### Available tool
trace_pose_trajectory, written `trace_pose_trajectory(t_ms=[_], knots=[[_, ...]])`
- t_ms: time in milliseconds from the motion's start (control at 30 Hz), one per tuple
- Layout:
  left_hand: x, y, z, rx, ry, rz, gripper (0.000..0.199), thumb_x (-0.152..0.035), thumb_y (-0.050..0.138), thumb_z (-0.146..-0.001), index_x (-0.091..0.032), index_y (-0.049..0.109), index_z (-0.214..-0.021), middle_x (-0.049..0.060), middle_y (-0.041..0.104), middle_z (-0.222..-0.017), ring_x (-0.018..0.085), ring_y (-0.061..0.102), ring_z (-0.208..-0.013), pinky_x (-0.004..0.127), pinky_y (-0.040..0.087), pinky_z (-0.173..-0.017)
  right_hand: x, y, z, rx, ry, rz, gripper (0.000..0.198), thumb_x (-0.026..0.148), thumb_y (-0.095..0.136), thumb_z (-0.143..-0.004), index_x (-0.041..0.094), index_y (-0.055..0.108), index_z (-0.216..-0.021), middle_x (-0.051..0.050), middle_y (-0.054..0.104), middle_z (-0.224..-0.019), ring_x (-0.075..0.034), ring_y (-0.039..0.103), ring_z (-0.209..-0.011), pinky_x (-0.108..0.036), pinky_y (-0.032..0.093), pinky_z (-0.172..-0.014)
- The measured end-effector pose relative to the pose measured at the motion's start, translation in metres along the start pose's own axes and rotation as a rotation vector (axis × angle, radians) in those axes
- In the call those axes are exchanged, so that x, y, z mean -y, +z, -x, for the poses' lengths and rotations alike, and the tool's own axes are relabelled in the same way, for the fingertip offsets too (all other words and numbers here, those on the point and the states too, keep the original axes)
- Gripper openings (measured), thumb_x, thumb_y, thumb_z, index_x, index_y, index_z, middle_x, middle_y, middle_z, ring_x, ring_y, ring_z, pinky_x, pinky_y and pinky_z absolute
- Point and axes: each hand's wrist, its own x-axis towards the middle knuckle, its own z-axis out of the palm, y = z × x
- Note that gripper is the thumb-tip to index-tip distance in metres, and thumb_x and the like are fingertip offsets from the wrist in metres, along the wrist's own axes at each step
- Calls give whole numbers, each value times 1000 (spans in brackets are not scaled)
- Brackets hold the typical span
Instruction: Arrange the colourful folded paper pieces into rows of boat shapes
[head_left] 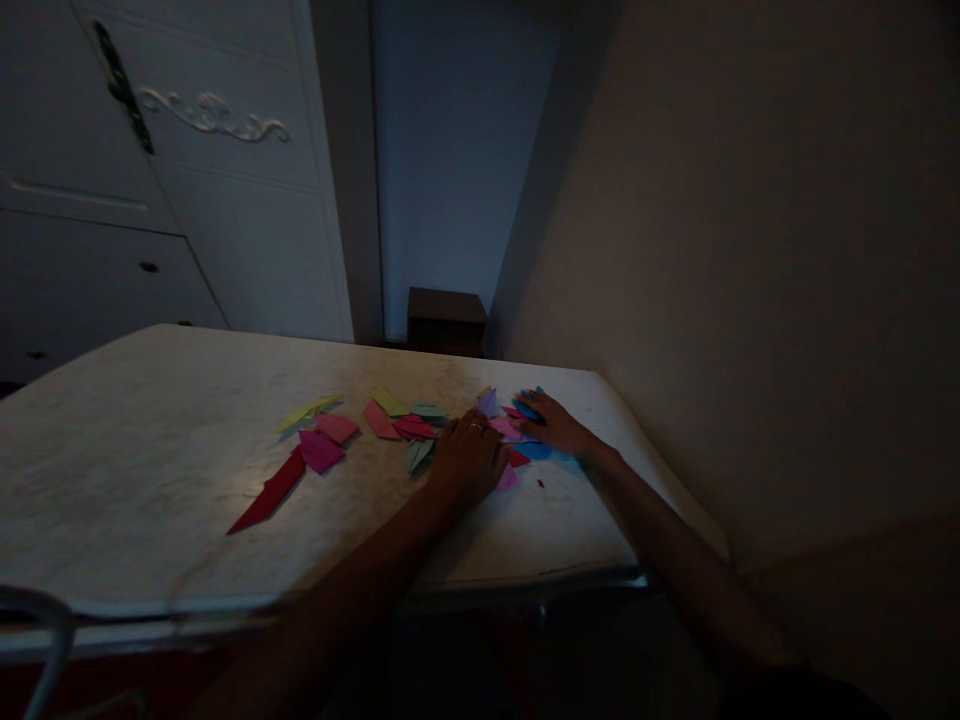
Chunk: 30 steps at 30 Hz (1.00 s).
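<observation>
Folded colored paper pieces lie in loose groups on a pale tabletop. My left hand (469,458), with a ring on one finger, rests palm down at the near side of the right-hand group, its fingers stretched out. Beside its fingers are a lilac piece (487,403) and a pink piece (508,478). My right hand (559,425) reaches in from the right, fingers apart over a pink piece (504,429) and a blue piece (534,451). Both hands partly hide the papers under them.
Another group holds a yellow piece (390,402) and a crimson piece (414,428). Further left lie a magenta piece (321,451) and a long red piece (268,494). The table (150,450) stands by a brown wall (750,250); white cabinets (247,220) and a brown box-like unit (448,305) are behind.
</observation>
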Motion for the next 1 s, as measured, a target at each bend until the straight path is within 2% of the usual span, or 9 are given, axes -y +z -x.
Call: trace_pose_trajectory(t_ms=[133,367,567,633,733,800,900,1000], knots=[[1,1,0,-38,-17,14,23,-31,51,-90,-12,63,-97,17,63,-113,29,54,-116,44,45,-95,11,-1,4,-36,-80,-96,68,60,57,-81,19,52,-136,-12,46,-145,-31,36,-136,-51,26,-113],[2,7,1,-8,121,52,33,-33,55,-88,-15,53,-116,15,57,-127,29,45,-127,47,33,-108,18,-10,13,-105,-79,-235,57,48,61,-81,22,56,-132,-9,53,-138,-26,48,-128,-46,34,-109],[2,8,2,74,83,50,30,-36,54,-89,-15,56,-110,16,58,-125,29,45,-128,48,32,-108,24,-21,17,-152,-128,-245,49,38,60,-81,20,58,-127,-8,59,-131,-24,54,-120,-42,39,-105],[1,6,1,81,69,42,27,-35,54,-89,-15,58,-106,16,59,-123,29,47,-125,49,34,-107,26,-23,18,-196,-103,-243,49,37,60,-81,20,58,-126,-7,61,-128,-24,57,-115,-41,43,-101],[0,3,1,67,56,33,24,-35,53,-89,-16,58,-104,14,61,-119,28,51,-121,49,35,-105,27,-24,17,-271,32,-290,54,42,61,-80,19,56,-129,-8,66,-115,-24,65,-90,-40,53,-83],[-1,2,1,62,38,23,25,-34,54,-89,-16,58,-105,14,62,-118,27,52,-119,48,37,-104,25,-24,15,-325,96,-361,56,47,60,-80,19,55,-128,-7,68,-108,-22,65,-79,-38,55,-74],[-1,2,1,61,24,9,25,-34,55,-88,-15,59,-105,15,62,-116,27,53,-117,46,38,-103,23,-25,12,-389,67,-413,52,48,62,-79,21,58,-123,-6,67,-111,-24,64,-91,-39,54,-82],[-1,2,0,62,16,8,25,-34,55,-88,-15,59,-103,15,62,-117,28,53,-117,46,38,-103,23,-24,12,-370,29,-356,51,47,63,-79,20,58,-122,-7,65,-119,-25,62,-101,-41,50,-89]])
